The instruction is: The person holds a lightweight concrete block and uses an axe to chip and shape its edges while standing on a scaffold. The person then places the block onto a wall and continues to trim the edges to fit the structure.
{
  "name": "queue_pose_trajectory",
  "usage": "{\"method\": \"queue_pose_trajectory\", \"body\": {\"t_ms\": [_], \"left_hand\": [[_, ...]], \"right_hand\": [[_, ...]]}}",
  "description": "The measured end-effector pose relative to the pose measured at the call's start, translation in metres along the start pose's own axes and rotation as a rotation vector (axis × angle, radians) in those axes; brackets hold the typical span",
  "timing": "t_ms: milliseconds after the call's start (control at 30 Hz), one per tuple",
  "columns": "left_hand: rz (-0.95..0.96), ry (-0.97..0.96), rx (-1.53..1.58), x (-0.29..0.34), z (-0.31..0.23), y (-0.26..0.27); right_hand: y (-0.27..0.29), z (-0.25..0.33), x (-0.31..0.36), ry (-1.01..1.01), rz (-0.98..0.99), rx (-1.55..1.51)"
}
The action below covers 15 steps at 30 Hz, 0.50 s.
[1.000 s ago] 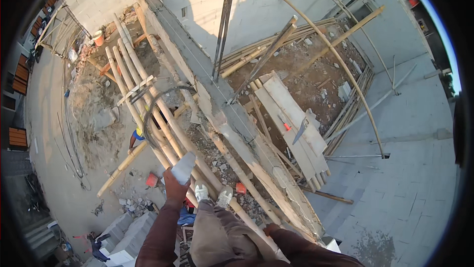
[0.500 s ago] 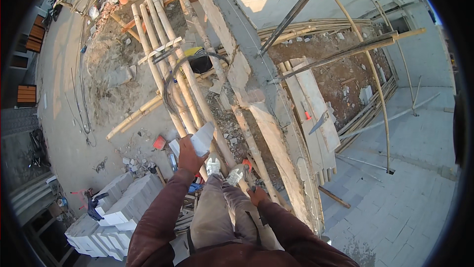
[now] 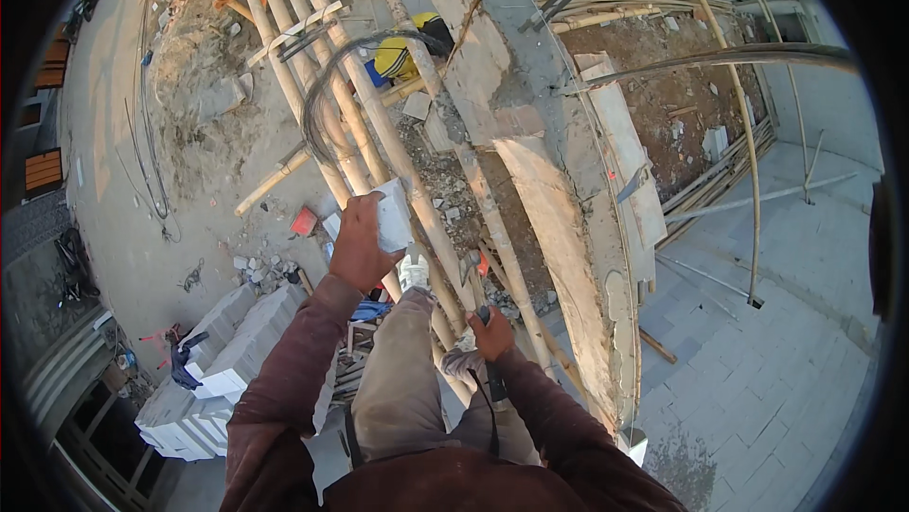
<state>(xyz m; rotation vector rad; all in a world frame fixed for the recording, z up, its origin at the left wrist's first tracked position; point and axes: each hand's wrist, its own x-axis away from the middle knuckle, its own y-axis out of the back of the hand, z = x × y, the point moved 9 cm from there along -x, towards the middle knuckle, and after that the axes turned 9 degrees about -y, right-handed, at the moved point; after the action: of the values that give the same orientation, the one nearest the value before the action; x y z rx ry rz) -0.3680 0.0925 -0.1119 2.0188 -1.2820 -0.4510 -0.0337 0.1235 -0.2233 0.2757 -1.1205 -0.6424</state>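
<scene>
My left hand (image 3: 358,245) is closed around a pale grey-white block (image 3: 393,216), fingers over its left side, holding it above the bamboo poles (image 3: 365,124). Lower and to the right, my right hand (image 3: 492,334) grips the dark handle of a hand tool (image 3: 484,313). Its grey head points forward and its kind is not clear. Beneath my hands, a white shoe (image 3: 414,271) is on the poles; my other foot is partly hidden behind the right hand. A loop of dark cable (image 3: 317,100) lies across the poles ahead.
A rough wall top (image 3: 578,181) with a taut string runs along my right. Beyond it a trowel (image 3: 632,183) lies on boards. White blocks (image 3: 246,342) are stacked lower left. A red object (image 3: 304,220) lies on the ground. A yellow-black item (image 3: 396,56) shows below the poles.
The view has shifted forward along the poles. My left hand with the block and my right hand with the tool are farther up the picture. My left foot is now ahead of the right.
</scene>
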Motion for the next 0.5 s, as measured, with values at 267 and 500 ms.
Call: {"method": "queue_pose_trajectory", "body": {"t_ms": [267,500], "left_hand": [[-0.082,-0.031,-0.035,0.016,0.004,0.009],[-0.342,-0.03,0.066,0.056,0.048,0.003]], "right_hand": [[-0.018,-0.035,-0.036,-0.018,0.044,-0.155],[-0.035,-0.061,-0.083,0.076,-0.006,-0.07]]}}
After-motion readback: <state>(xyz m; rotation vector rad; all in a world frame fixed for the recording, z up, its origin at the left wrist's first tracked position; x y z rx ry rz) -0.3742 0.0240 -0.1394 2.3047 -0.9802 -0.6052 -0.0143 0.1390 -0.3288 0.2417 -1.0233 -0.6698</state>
